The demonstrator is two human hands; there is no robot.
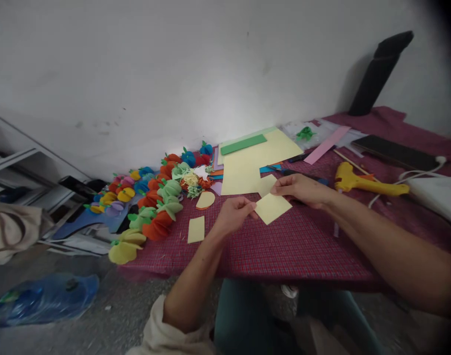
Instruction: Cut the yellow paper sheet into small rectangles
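A pale yellow paper square (273, 209) is pinched at its left corner by my left hand (236, 214) and along its top edge by my right hand (297, 189). It is held just over the checked red cloth. Behind it, another small pale yellow piece (266, 185) lies near my right fingers. Large pale yellow sheets (244, 172) spread out beyond both hands. Left of my left hand lie a small yellow rectangle (196, 230) and a stack of rounded yellow cutouts (205, 200).
Rows of colourful paper pumpkins (159, 224) line the table's left side. A yellow glue gun (369, 182) lies at right, near a dark flat box (399, 152) and a white cable. A green strip (244, 144) and a pink strip (327, 144) lie at the back, before the wall.
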